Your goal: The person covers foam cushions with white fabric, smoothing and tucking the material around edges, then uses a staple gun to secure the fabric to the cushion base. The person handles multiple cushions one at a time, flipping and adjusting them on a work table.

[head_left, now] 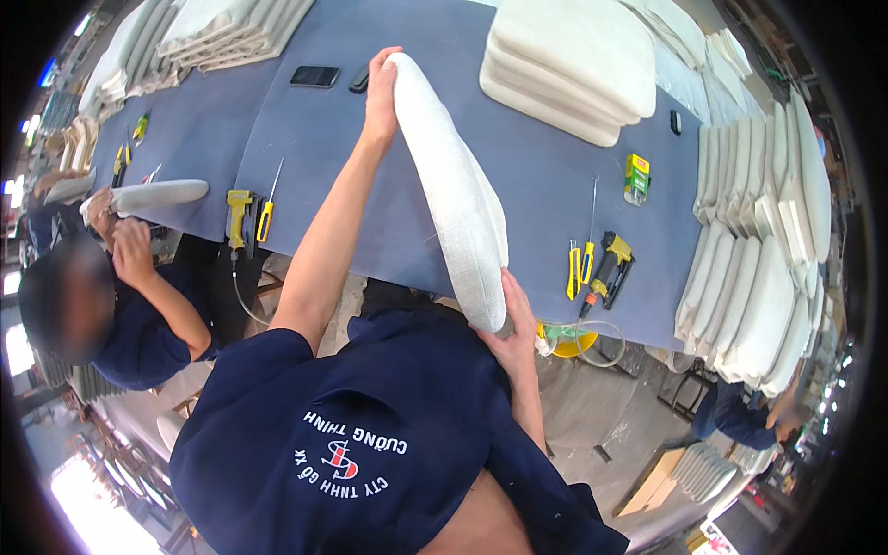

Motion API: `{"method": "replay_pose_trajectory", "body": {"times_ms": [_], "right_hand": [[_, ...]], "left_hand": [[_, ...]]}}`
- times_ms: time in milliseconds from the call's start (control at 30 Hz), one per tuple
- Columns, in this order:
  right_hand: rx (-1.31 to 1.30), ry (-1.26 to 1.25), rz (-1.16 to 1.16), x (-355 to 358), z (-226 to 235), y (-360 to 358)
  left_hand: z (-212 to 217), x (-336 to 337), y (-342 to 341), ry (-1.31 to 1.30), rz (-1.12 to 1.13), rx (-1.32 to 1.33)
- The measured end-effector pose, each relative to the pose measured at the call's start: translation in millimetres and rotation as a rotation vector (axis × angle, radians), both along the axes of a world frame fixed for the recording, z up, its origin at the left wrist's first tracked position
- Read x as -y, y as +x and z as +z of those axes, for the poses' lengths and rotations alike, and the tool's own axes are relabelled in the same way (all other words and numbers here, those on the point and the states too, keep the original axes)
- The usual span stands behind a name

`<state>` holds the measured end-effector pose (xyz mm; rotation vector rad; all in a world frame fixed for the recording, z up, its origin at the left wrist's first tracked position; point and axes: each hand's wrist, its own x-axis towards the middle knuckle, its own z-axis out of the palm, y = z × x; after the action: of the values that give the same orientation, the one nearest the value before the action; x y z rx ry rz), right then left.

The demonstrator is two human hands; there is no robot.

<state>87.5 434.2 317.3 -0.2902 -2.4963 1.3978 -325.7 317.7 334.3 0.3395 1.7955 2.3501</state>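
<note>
While the left hand [381, 96] grips the far end of an off-white, fabric-covered padded panel [450, 180], the right hand [514, 335] cups its near end, fingers on the side, thumb underneath. Neither hand is free. Panel is turned edge-on, running from over the blue-grey covered table [324, 176] to just past its near edge, in front of the torso. Can't tell if it touches the tabletop.

Right of it on the table: yellow-and-black cutter [573, 269], slim yellow-handled screwdriver [588, 259] and yellow-and-black air stapler [610, 264], side by side near the edge. Small green-and-yellow box [636, 179] lies farther back. Left of it: second yellow stapler [240, 218] with a hose, plus a long-shafted yellow screwdriver [267, 215] next to it. Black phone [315, 76] lies flat beyond; small black object [359, 81] near the left hand, kind unclear.

Flat stack of pale panels [569, 65] at the back, rows of upright pale panels [754, 185] far right. Co-worker in navy [153, 338] at left, one hand on a similar pale panel [162, 194].
</note>
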Motion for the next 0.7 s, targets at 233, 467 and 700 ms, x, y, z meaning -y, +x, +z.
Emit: {"method": "replay_pose_trajectory", "body": {"times_ms": [233,467,700], "right_hand": [[0.117,-0.144,0.212,-26,29,-20],[0.185,-0.218,0.592,-68,91,-110],[-0.657,-0.235,0.459,-22,206,-265]], "left_hand": [[-7,15,-3,-0.081,-0.021,-0.007],[-3,37,74,-0.017,0.082,0.146],[24,59,133,0.195,0.069,0.293]]}}
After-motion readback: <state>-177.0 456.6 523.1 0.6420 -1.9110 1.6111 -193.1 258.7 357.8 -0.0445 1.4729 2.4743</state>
